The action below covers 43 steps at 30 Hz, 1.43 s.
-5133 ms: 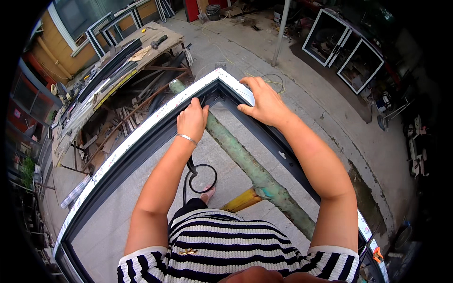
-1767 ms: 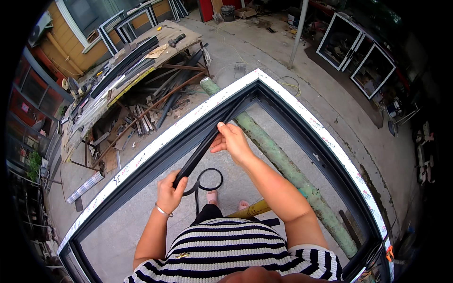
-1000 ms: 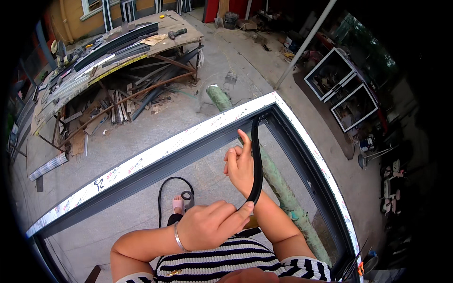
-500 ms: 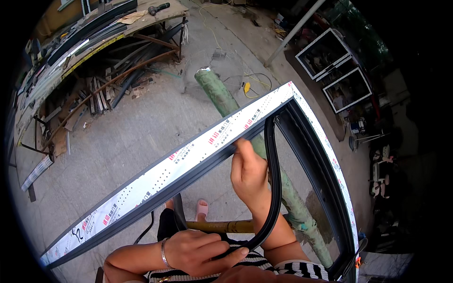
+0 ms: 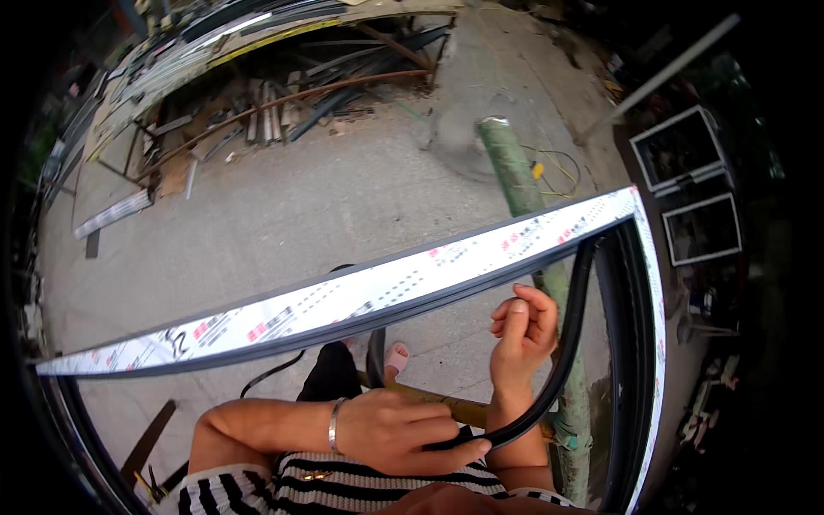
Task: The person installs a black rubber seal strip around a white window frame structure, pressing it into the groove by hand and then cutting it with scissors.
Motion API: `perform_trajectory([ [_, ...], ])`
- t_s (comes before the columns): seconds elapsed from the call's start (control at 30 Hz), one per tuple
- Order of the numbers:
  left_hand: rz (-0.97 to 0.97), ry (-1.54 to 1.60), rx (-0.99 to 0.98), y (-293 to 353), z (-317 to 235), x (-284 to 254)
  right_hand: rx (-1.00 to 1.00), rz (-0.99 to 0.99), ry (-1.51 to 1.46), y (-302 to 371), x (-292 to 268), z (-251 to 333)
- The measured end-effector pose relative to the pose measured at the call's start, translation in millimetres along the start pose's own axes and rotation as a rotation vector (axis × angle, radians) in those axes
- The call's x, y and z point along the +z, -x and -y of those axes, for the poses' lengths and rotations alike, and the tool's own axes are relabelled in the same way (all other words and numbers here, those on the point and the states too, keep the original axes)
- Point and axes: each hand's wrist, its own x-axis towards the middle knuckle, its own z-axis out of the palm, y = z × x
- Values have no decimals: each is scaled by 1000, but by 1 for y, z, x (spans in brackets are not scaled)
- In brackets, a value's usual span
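Note:
Just inside the frame bar, my right hand [image 5: 522, 343] is raised with its fingers loosely curled and nothing visible in them. My left hand [image 5: 399, 429], below a silver bracelet, grips a black rubber seal strip [image 5: 562, 365] near my waist. From there the strip curves up to the far right corner of a large window frame [image 5: 343, 305]. White printed protective film covers the frame's outer face, and its inner side is dark and grooved. More black strip hangs below the frame beside my leg.
A green wrapped post [image 5: 511, 163] and a yellow bar [image 5: 438, 403] lie under the frame. A workbench [image 5: 266, 43] with offcuts beneath stands far left. Two white-edged frames [image 5: 702, 227] lean at the right. A pole [image 5: 661, 77] slants at the far right.
My right hand has come off the frame bar and drawn back toward me, fingers loosened. The view has turned, so the frame looks more level. My left hand keeps hold of the strip.

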Motion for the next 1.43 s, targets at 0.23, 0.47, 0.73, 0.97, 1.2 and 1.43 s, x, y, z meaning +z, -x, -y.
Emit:
perform_trajectory([
  [0.23, -46, -166, -133, 3, -23, -2, 253, -48, -385, 4, -18, -10],
  [0.47, -45, -671, -380, 16, -6, -49, 380, -11, -631, -20, -24, 16],
  [0.73, -34, -793, -266, -9, -12, -48, 422, 157, -456, -57, -18, 17],
  [0.97, -84, -788, -293, 3, -1, -44, 511, 131, -503, -67, -9, 12],
  [1.2, -157, -824, -255, 9, 2, -37, 463, 129, -687, -66, -6, 7],
  [1.43, -134, -801, -392, 8, 3, -36, 495, 190, -501, -71, -9, 3],
])
